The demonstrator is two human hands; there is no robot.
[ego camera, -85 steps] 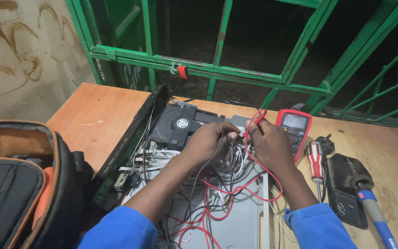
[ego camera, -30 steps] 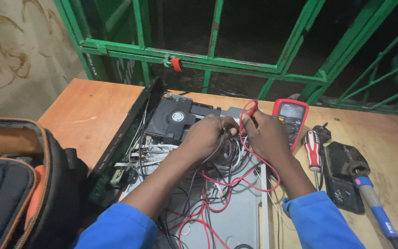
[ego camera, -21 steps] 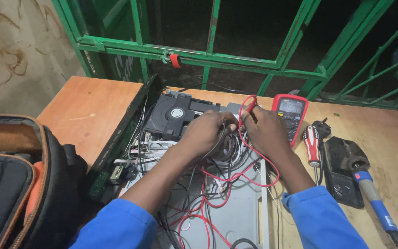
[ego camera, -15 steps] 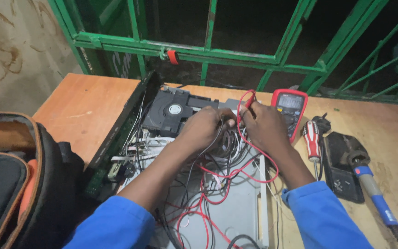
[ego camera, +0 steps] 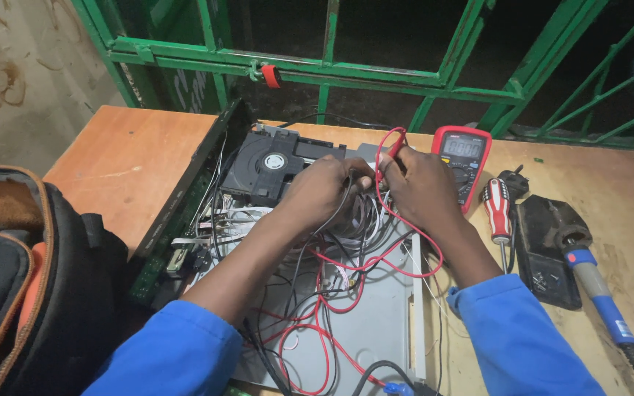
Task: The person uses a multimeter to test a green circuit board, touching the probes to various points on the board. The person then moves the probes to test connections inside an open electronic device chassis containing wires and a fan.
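Both hands worked close together over the middle of an opened disc player (ego camera: 317,293) lying on the wooden counter (ego camera: 133,158). The left hand (ego camera: 324,192) was curled over a bundle of grey and black wires, fingers closed on something beneath; what it pinched could not be made out. The right hand (ego camera: 423,187) was closed on a red test probe (ego camera: 392,143), whose red lead (ego camera: 405,257) looped down across the chassis.

Handling judgement: the probe looked light and stiff, best gripped on its insulated barrel as held. The lead was limp and likely to snag on the other wiring. The player's sheet-metal tray appeared rigid, but the loose wiring and the circuit boards inside looked fragile; it would be safer lifted by the tray edges than by any cable. The black disc drive (ego camera: 266,165) sat at the far left of the chassis, and the detached front panel (ego camera: 185,209) stood on edge along the left side.

A red multimeter (ego camera: 464,161) lay just beyond the right hand. To its right were a red-and-white screwdriver (ego camera: 498,213), a black stand or pouch (ego camera: 544,253) and a blue-handled soldering iron (ego camera: 599,293). A black and orange bag (ego camera: 23,293) stood at the left.

Not determined: the probe tip and its contact point, hidden by the hands; any second probe; the near end of the chassis, cut off by the frame.
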